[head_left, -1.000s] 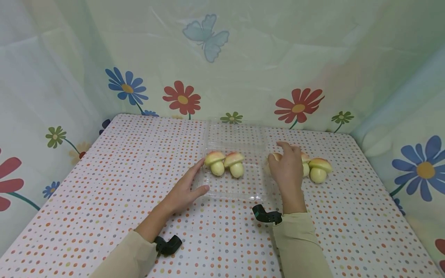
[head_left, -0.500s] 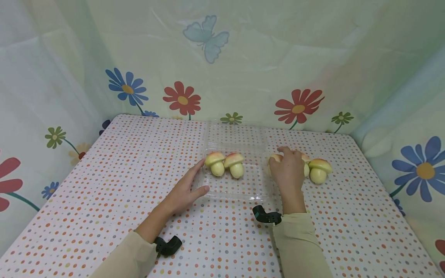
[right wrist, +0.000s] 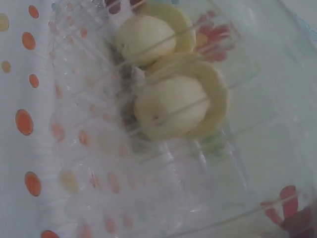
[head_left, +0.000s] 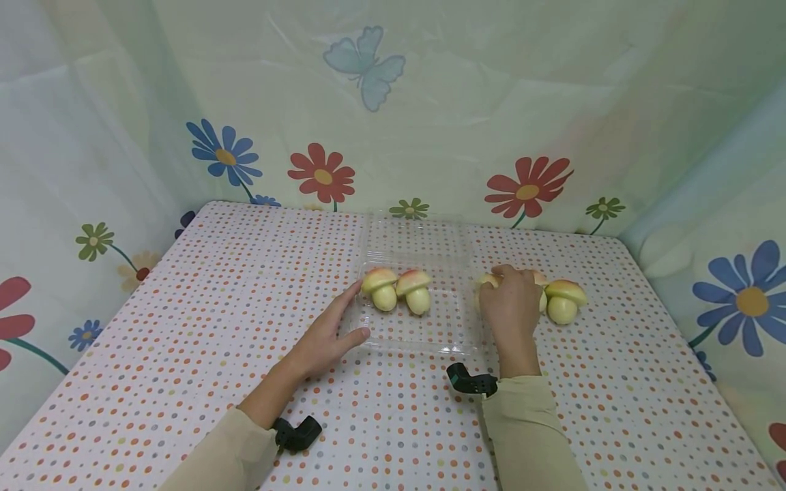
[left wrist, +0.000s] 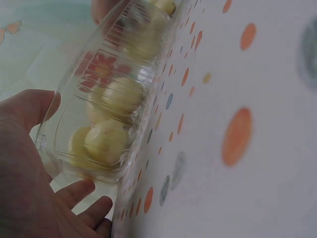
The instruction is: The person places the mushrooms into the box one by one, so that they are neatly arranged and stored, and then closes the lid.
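Note:
In the head view a clear plastic clamshell box (head_left: pixel 451 337) lies with its lid (head_left: pixel 414 235) folded back. Two cream-yellow mushrooms (head_left: pixel 381 290) with reddish caps are inside, side by side at its left. My left hand (head_left: pixel 322 344) touches the box's left side, thumb and fingers spread; the left wrist view shows the fingers loosely extended around its corner. Right of the box, my right hand (head_left: pixel 511 303) curls its fingers down over a mushroom (head_left: pixel 488 279), which it largely hides. Two more mushrooms, one a rightmost mushroom (head_left: pixel 563 301), lie just right of that hand.
A dotted cloth (head_left: pixel 393 423) covers the table. Printed curtains (head_left: pixel 442 88) with flowers and a butterfly stand at the back and both sides. Each wrist carries a black camera mount (head_left: pixel 469 378).
My right hand has lowered slightly, its index finger coming down onto the mushroom. The left hand, the box and the two mushrooms inside have stayed in place.

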The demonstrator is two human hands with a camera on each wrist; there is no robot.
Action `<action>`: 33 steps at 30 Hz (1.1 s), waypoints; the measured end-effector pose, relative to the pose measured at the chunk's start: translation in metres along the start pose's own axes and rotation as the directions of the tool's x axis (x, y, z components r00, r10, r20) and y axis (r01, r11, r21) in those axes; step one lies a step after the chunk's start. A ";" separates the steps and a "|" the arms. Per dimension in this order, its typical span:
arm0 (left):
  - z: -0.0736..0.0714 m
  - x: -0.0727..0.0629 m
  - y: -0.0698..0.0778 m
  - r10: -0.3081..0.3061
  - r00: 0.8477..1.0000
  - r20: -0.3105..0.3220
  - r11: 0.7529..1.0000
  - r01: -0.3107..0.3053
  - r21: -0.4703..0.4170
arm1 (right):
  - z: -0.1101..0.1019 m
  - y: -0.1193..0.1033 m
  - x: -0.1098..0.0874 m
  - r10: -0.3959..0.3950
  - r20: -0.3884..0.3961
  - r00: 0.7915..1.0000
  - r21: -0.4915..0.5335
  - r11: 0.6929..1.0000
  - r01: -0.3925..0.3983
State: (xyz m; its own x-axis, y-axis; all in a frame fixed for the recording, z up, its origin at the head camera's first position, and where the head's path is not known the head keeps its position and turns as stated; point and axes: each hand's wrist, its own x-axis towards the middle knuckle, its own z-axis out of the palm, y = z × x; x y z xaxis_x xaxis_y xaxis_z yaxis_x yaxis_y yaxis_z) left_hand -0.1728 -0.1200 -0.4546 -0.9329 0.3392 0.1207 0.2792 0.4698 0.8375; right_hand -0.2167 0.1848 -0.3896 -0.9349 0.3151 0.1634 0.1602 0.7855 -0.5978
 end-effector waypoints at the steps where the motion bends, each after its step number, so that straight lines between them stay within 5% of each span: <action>1: 0.000 0.000 0.000 0.001 1.000 0.000 1.000 -0.001 -0.003 | -0.001 0.000 0.000 0.004 0.001 1.000 -0.001 1.000 -0.004; 33: -0.001 0.000 0.000 -0.019 1.000 0.015 0.999 0.019 -0.026 | 0.005 0.011 0.002 -0.001 -0.057 0.998 0.041 0.999 0.004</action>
State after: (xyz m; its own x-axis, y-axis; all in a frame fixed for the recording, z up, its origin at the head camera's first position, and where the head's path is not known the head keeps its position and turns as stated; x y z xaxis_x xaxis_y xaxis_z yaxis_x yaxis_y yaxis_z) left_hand -0.1733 -0.1204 -0.4543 -0.9346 0.3423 0.0968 0.2551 0.4550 0.8532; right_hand -0.2185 0.1910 -0.3997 -0.9154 0.3441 0.2090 0.1437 0.7642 -0.6287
